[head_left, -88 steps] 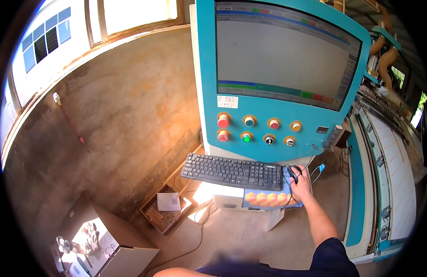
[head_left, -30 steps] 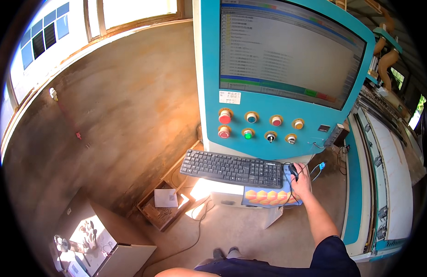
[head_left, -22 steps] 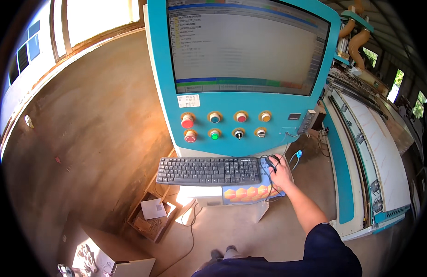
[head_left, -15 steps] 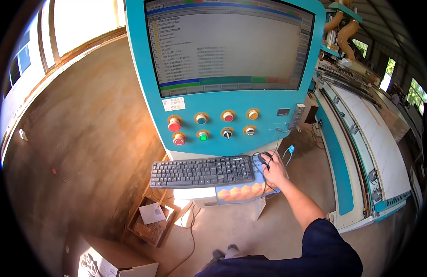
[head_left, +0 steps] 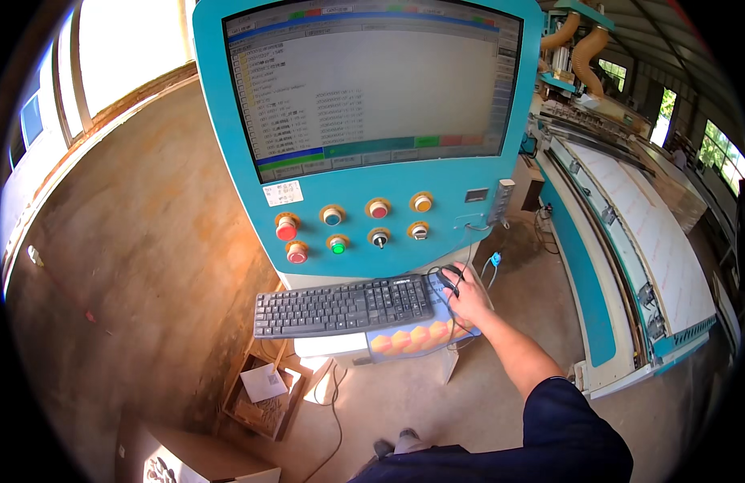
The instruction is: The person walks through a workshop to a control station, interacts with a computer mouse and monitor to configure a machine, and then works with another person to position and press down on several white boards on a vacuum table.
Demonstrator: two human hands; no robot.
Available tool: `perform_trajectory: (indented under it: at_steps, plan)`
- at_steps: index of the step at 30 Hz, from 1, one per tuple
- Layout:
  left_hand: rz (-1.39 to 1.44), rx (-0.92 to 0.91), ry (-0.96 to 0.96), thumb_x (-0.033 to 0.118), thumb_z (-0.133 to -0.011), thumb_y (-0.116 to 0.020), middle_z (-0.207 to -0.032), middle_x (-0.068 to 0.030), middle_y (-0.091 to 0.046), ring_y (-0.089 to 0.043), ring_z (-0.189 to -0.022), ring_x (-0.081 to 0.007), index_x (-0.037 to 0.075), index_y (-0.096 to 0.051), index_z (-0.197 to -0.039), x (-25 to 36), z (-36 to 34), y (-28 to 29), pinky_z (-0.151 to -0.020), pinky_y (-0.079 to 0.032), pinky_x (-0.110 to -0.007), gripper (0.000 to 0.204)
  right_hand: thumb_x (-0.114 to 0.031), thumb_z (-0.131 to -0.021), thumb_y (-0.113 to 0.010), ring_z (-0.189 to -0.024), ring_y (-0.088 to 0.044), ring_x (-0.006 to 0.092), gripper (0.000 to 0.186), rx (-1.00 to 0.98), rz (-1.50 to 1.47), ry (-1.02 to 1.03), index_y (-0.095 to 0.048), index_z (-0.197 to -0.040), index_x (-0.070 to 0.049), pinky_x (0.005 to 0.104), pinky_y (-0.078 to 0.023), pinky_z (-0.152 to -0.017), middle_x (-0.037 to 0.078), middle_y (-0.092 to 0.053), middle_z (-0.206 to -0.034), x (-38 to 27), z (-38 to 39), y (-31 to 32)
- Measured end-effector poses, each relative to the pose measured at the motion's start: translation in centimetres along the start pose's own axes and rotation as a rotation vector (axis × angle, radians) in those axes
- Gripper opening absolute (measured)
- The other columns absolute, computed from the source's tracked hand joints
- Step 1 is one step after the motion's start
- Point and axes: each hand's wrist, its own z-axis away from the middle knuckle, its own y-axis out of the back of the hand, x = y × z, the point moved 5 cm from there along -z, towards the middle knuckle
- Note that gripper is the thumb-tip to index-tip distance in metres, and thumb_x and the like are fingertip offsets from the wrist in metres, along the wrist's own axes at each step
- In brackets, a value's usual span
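Your right hand [head_left: 469, 301] is holding the mouse [head_left: 445, 280], fingers curving over it, beside the keyboard [head_left: 342, 307]; you are apparently browsing the list [head_left: 296, 117] on the screen [head_left: 412, 88]; choosing a line would be calling for light, steady pointing; your left hand is not showing.

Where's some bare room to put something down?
There's bare floor between the right arm and the machine, and more between the stand and the shoes. The mat is also bare at its left front, below the keyboard. Its right is crowded by the right hand and mouse.
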Motion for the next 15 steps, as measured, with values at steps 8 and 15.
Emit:
perform_trajectory:
  at_steps: [8,15]
  plan:
    - [-0.023,0.038,0.015,0.025,-0.091,-0.063,-0.058,-0.001,-0.051,-0.053,-0.045,-0.0234,0.015,-0.059,-0.064,-0.3,0.3,-0.5,-0.042,-0.039,-0.037,0.029,-0.021,-0.086,-0.065,-0.126,-0.047,0.0366,0.043,0.004,-0.056,0.016,-0.059,-0.128,-0.013,0.041,-0.041,-0.105,0.016,-0.043,-0.142,0.1,0.1,-0.1]
    - [-0.013,0.003,-0.005,0.025,-0.091,-0.063,-0.057,-0.0012,-0.05,-0.053,-0.045,-0.0235,0.015,-0.059,-0.063,0.4,-1.3,0.4,-0.041,-0.038,-0.037,0.03,-0.018,-0.085,-0.064,-0.125,-0.048,0.0369,0.041,0.025,-0.064,0.027,-0.06,-0.126,-0.012,0.0409,-0.042,-0.104,0.017,-0.044,-0.14,0.3,0.1,-0.2]
